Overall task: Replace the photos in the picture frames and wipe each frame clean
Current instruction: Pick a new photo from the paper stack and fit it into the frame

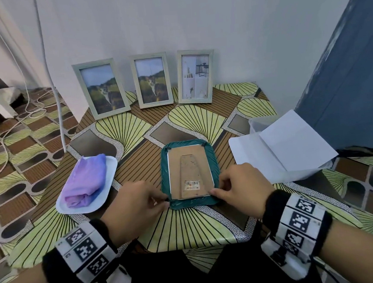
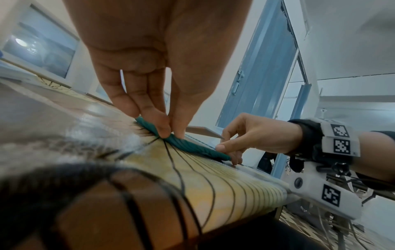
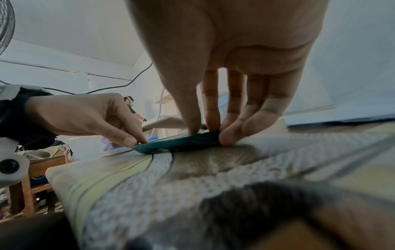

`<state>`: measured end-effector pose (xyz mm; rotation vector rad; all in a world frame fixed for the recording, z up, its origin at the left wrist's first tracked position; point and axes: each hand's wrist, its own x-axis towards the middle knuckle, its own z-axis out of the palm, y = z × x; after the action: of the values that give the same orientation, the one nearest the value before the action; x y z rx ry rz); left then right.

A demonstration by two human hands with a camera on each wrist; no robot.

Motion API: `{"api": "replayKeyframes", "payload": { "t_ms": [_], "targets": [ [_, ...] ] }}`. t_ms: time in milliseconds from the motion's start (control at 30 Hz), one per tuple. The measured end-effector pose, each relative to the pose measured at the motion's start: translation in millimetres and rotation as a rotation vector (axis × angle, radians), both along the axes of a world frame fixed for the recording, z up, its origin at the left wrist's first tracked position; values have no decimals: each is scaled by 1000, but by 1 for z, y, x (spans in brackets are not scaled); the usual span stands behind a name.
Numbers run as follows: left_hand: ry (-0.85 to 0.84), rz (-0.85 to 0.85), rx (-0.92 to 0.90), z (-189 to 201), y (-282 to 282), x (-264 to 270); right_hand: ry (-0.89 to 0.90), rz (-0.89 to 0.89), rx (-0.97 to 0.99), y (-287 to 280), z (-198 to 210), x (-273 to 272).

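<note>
While the teal frame (image 1: pixel 192 203) lies face down on the patterned table (image 1: pixel 188 229), its near left corner is pinched by the left hand (image 1: pixel 134 210) and its near right corner by the right hand (image 1: pixel 241 188). Just beyond the fingertips, the cardboard backing (image 1: pixel 190 172) is seen. Left of the fingers a purple cloth (image 1: pixel 86 179) is kept on a white tray (image 1: pixel 109 170); farther off, three pale frames (image 1: pixel 152 80) are propped against the wall.
</note>
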<state>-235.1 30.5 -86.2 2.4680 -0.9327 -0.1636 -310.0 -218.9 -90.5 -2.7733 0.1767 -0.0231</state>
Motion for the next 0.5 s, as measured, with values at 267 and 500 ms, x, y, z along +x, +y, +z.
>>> {"api": "replayKeyframes", "payload": {
  "t_ms": [267, 500],
  "targets": [
    [129, 12, -70, -6, -2, 1, 37, -34, 105, -3, 2, 9],
    [24, -71, -8, -5, -2, -1, 82, -31, 140, -3, 8, 12]
  ]
}}
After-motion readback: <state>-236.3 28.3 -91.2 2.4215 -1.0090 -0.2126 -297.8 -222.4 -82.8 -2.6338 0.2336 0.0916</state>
